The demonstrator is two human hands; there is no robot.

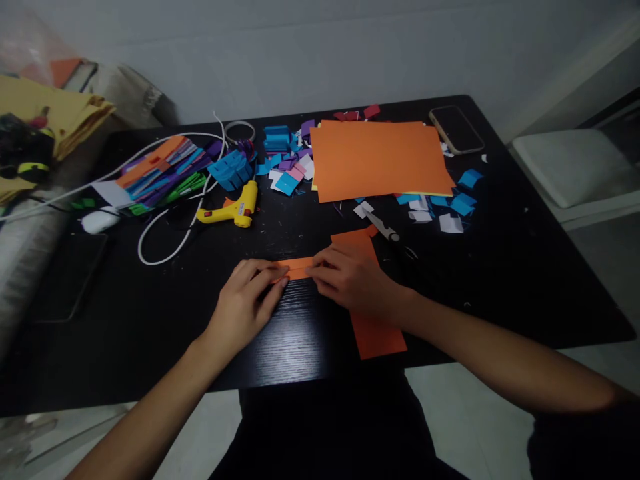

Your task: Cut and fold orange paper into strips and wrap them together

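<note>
An orange paper strip, with a lengthwise crease or fold, lies on the black table between my two hands. My left hand has its fingers and thumb closed on the strip's left end. At the other end, the fingers of my right hand are pinched on the paper. Beneath my right hand and wrist lies a larger orange paper sheet, partly covered. Scissors rest just beyond that sheet, their handles dark and hard to make out.
A yellow glue gun lies left of centre near a looping white cable. Folded coloured strips are piled behind it. A stack of orange sheets sits at the back among paper scraps. One phone lies far right.
</note>
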